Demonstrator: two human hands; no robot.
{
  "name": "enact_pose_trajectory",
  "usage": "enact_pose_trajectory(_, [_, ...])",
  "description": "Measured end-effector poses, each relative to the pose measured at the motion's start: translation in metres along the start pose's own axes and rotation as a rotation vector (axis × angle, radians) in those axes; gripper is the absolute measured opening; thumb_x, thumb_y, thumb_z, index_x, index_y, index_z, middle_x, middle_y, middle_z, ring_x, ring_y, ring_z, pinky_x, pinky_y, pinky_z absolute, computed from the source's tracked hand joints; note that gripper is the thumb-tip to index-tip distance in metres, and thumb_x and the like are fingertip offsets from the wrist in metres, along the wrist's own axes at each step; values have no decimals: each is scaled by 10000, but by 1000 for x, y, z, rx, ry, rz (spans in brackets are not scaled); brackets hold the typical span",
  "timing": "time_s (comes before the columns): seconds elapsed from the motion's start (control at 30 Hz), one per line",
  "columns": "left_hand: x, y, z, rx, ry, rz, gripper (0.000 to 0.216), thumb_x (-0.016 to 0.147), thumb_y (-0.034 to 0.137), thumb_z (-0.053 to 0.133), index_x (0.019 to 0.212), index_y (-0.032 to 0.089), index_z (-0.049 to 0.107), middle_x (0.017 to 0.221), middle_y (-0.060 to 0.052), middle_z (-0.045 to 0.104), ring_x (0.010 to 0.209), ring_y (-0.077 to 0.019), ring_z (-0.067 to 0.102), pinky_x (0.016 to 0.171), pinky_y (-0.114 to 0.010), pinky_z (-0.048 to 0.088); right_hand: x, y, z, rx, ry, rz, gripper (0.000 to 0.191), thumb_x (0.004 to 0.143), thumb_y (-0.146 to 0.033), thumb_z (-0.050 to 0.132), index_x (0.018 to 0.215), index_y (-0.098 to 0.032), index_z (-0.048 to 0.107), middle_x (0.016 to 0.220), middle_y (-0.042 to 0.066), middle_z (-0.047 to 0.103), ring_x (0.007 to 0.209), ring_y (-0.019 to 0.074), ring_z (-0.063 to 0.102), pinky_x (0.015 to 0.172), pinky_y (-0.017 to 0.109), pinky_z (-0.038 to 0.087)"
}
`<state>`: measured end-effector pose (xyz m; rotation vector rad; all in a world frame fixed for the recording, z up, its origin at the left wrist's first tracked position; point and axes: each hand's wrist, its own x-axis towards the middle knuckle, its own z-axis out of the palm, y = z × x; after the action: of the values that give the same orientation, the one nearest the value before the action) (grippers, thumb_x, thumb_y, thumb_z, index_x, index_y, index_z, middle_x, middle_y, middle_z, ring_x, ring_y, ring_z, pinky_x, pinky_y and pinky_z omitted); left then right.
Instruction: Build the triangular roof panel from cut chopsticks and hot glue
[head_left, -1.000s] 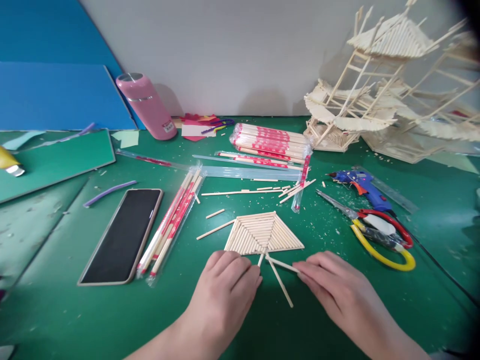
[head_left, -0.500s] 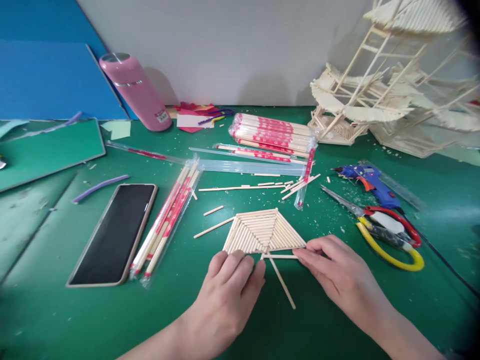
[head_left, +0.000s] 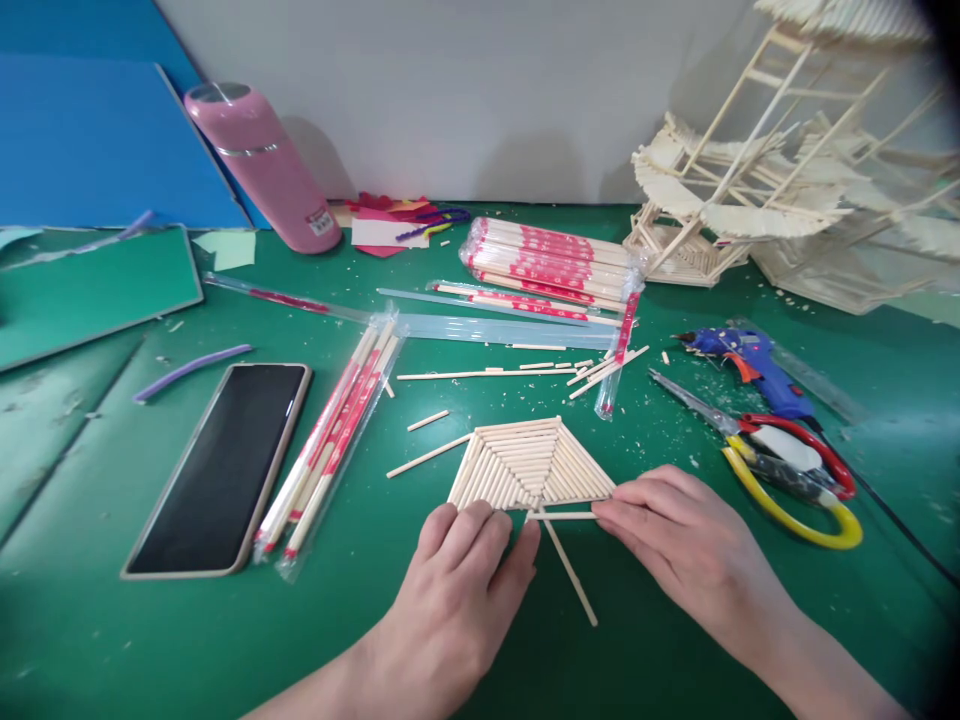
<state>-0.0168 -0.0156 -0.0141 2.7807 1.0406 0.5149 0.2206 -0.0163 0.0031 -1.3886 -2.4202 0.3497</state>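
A half-web-shaped panel of thin wooden sticks [head_left: 525, 460] lies flat on the green table in front of me. My left hand [head_left: 465, 580] has its fingers curled over the panel's lower left edge, with the fingertips partly hidden. Between the thumb and fingers of my right hand [head_left: 675, 545] is the end of a short wooden stick [head_left: 566, 516], just below the panel's lower edge. This hand also touches the panel's right corner. Another stick [head_left: 570, 570] slants down from the panel's centre, and a further stick [head_left: 427, 456] extends from its upper left side.
Scissors [head_left: 772, 470] and a blue glue gun [head_left: 750, 360] lie at right, below a stick-built model [head_left: 742, 190]. Wrapped chopsticks [head_left: 555, 262] and loose stick pieces lie behind the panel. A phone [head_left: 217, 470], more wrapped chopsticks [head_left: 334, 430] and a pink bottle [head_left: 262, 165] are at left.
The view has shifted slightly, so the background things sit a little differently in the picture. Both hands keep nearly the same hold on the panel and the short stick.
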Motion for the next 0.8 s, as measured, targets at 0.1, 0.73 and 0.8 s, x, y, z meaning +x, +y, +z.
enact_pose_trajectory(0.1, [0, 0, 0, 5, -21, -2, 325, 830, 174, 514, 1152, 132, 523, 914, -81, 571, 917, -234, 488, 808, -385, 324, 1, 0, -2, -26, -4, -6, 186, 852, -126, 477, 961, -209, 603, 837, 38, 627, 759, 161, 513, 635, 300, 423])
enact_pose_trajectory(0.73, [1, -1, -2, 49, -76, 13, 411, 815, 214, 510, 1219, 148, 469, 927, -91, 540, 916, -249, 450, 802, -399, 306, 1, 5, -2, -45, -24, -1, 167, 856, -155, 486, 957, -207, 608, 851, 31, 628, 775, 156, 518, 657, 305, 433])
enact_pose_trajectory(0.8, [1, -1, -2, 44, -82, 9, 408, 820, 213, 505, 1221, 145, 469, 912, -87, 537, 906, -248, 453, 797, -398, 304, 1, 5, 0, -43, -21, 2, 162, 853, -158, 497, 960, -207, 609, 863, 29, 629, 786, 155, 517, 668, 306, 434])
